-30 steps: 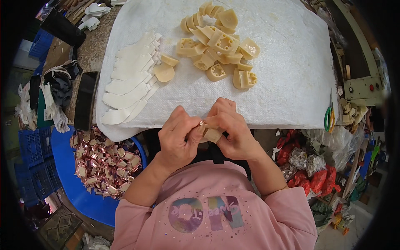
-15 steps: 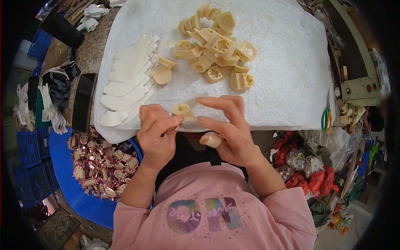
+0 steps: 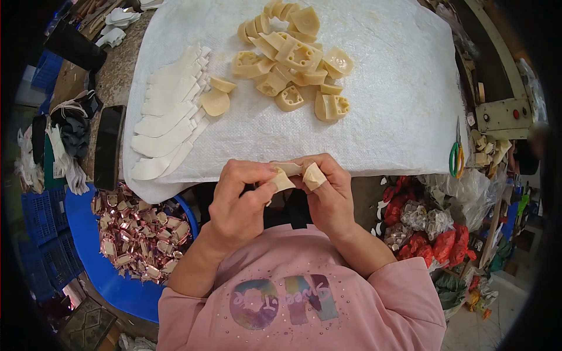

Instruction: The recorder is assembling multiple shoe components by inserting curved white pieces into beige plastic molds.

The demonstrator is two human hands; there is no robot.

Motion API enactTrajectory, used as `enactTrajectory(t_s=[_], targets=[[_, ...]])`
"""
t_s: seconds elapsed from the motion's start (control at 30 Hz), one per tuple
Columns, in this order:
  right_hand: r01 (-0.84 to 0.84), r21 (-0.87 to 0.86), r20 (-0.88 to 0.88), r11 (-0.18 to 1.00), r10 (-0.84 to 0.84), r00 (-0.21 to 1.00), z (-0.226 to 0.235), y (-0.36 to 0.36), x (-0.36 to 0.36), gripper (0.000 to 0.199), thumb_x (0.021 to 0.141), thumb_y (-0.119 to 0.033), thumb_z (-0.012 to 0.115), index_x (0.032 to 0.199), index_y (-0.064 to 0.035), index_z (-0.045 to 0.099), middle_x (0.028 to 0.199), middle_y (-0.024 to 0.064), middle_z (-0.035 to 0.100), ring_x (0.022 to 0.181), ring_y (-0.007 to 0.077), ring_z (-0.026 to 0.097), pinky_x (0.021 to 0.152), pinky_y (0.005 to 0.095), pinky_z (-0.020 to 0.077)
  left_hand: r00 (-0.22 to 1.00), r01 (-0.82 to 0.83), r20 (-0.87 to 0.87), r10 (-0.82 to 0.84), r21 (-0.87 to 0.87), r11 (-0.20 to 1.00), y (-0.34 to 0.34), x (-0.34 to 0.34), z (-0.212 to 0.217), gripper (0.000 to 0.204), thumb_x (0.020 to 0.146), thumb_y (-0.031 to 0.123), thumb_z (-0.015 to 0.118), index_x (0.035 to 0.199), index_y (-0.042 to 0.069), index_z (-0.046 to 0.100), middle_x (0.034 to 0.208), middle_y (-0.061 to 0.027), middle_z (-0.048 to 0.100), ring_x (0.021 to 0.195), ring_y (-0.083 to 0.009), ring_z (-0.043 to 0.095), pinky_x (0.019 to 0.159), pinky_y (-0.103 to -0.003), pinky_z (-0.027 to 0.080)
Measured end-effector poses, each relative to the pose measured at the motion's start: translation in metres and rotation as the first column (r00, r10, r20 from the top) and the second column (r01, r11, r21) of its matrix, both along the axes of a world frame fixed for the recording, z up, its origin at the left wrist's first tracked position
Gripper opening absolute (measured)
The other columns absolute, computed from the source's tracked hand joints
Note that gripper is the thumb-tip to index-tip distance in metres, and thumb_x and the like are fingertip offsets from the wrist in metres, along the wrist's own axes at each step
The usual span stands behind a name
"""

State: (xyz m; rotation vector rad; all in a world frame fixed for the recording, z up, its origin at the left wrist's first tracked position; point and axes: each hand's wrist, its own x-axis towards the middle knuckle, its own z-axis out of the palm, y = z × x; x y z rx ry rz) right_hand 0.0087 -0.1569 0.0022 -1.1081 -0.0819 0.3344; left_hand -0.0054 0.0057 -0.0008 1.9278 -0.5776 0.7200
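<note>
Just off the near edge of the bench, the left hand (image 3: 237, 202) and right hand (image 3: 328, 193) meet, fingertips pressed together on small cream moulded pieces (image 3: 295, 175), one pinched in each. They look light, stiff and fairly smooth, probably best held by their edges with thumb and forefinger. A white woven cloth (image 3: 380, 117) covers the bench, bearing a heap of cream parts (image 3: 293, 58) at its far edge and white strips (image 3: 167, 117) along its left edge; a blue tub (image 3: 93, 257) of shiny wrapped bits sits below left.
</note>
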Motion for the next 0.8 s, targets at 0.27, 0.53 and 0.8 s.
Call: enactTrajectory(t_s=[0.27, 0.53, 0.8], targets=[[-0.07, -0.307, 0.156, 0.949, 0.123, 0.98, 0.009, 0.001, 0.0, 0.026, 0.097, -0.015, 0.04, 0.109, 0.004, 0.054, 0.104, 0.0146, 0.063, 0.096, 0.0175, 0.061, 0.083, 0.031, 0.0505, 0.996, -0.077, -0.033, 0.089, 0.268, 0.96, -0.009, 0.001, 0.009, 0.021, 0.068, -0.009, 0.062, 0.087, -0.002, 0.056, 0.088, -0.0144, 0.055, 0.071, -0.0255, 0.052, 0.057, -0.032, 0.043], [-0.269, -0.152, 0.015, 0.951, 0.274, 0.962, 0.004, -0.016, 0.036, 0.03, 0.089, -0.02, 0.061, 0.111, 0.0, 0.055, 0.1, 0.0089, 0.063, 0.089, 0.0161, 0.062, 0.078, 0.0279, 0.0507, 0.966, -0.031, -0.256, -0.022, -0.204, 0.978, -0.002, 0.002, 0.001, 0.022, 0.069, -0.015, 0.061, 0.081, 0.001, 0.053, 0.09, -0.0121, 0.059, 0.076, -0.0243, 0.059, 0.065, -0.032, 0.05], [-0.466, -0.14, 0.015, 0.874, 0.473, 0.881, 0.001, -0.015, 0.042, 0.03, 0.081, -0.008, 0.069, 0.105, 0.0003, 0.054, 0.091, 0.0076, 0.061, 0.081, 0.0124, 0.06, 0.067, 0.025, 0.051, 0.947, 0.219, -0.211, -0.241, -0.124, 0.968, 0.002, 0.0, 0.001, 0.022, 0.07, -0.015, 0.062, 0.077, 0.0, 0.049, 0.092, -0.0133, 0.061, 0.082, -0.0248, 0.061, 0.066, -0.029, 0.05]])
